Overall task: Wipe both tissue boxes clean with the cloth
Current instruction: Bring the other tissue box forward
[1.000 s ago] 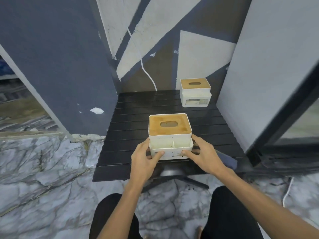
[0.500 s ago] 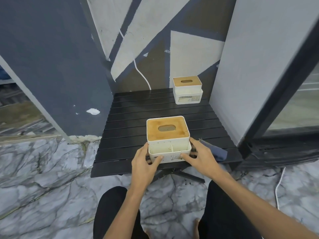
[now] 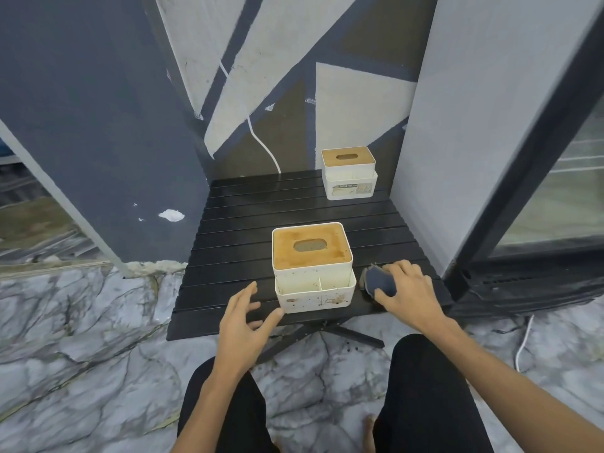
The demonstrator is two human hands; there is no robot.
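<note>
A white tissue box with a wooden lid and brown spots on its front stands near the front edge of the black slatted table. A second, cleaner tissue box stands at the table's back right corner. My left hand hovers just left of the near box, fingers spread and relaxed, thumb close to its lower corner. My right hand lies to the right of that box, its fingers curled round a dark blue cloth on the table.
A dark grey wall rises on the left and a pale panel with a black-framed glass door on the right. A white cable hangs behind the table. Marble floor and my knees lie below.
Both hands have let go of the near tissue box. My right hand moved right onto the cloth and took hold of it; my left hand drew back slightly.
</note>
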